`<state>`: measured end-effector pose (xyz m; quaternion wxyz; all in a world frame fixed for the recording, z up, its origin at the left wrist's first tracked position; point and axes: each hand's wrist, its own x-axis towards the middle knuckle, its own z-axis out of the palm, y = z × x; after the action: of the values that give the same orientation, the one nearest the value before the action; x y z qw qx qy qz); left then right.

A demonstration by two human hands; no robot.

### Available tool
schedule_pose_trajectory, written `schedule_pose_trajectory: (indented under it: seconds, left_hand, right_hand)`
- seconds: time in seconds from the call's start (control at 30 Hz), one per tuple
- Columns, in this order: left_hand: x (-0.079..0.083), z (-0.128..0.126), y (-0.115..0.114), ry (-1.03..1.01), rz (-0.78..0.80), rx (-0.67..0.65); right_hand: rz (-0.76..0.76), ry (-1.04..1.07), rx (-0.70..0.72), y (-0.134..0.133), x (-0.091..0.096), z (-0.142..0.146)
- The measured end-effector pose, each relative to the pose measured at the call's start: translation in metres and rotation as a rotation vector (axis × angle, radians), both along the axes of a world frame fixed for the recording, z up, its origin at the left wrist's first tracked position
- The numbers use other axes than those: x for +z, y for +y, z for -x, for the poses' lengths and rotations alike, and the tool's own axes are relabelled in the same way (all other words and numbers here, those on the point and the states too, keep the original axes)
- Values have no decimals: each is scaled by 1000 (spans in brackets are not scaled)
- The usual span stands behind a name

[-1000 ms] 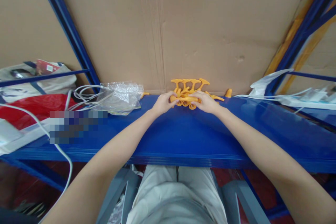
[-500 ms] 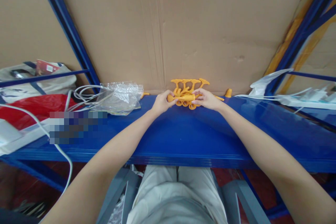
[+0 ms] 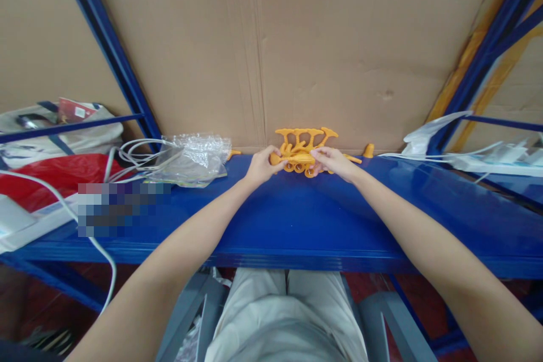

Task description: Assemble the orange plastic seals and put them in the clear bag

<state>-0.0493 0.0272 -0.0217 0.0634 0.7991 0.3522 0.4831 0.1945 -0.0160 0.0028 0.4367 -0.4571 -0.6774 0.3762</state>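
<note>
An orange plastic piece (image 3: pixel 297 157), long and lying crosswise, is pinched at its two ends by my left hand (image 3: pixel 261 166) and my right hand (image 3: pixel 333 161). Both hands are closed on it, just above the blue metal shelf (image 3: pixel 297 220). Right behind it stands a cluster of orange plastic parts (image 3: pixel 306 137) with curved stems, leaning at the cardboard backing (image 3: pixel 339 56). More orange rings show under the held piece. A small orange part (image 3: pixel 368 150) sits to the right, another orange bit (image 3: pixel 234 153) to the left.
A crumpled clear plastic bag (image 3: pixel 195 157) and coiled white cables (image 3: pixel 136 153) lie left of my hands. Further left are a red bag (image 3: pixel 46 178) and white items. White packaging and cables (image 3: pixel 475 153) lie at the right. Blue rack uprights (image 3: pixel 110 51) frame the cardboard.
My hands lifted the orange piece slightly and shifted their grip to its ends; my right fingers moved from over the pile to pinching the piece's right end.
</note>
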Motion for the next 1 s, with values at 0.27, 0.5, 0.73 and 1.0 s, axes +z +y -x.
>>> schedule_pose_trajectory:
  seconds: [0.27,0.5,0.73,1.0]
  left_hand:
    - [-2,1,1,-40,13,-39]
    - [-3,-1,-2,-35,-14,-43]
    - [-3,-2,-1,-75,61,-45]
    - [-5,-1,1,-68,38,-41]
  right_hand:
    - [7,34,126,-3,2,-7]
    - [130,-25,43,-8,4,1]
    - [136,6,-17,-8,7,4]
    - [-88,22,72,0,2,-3]
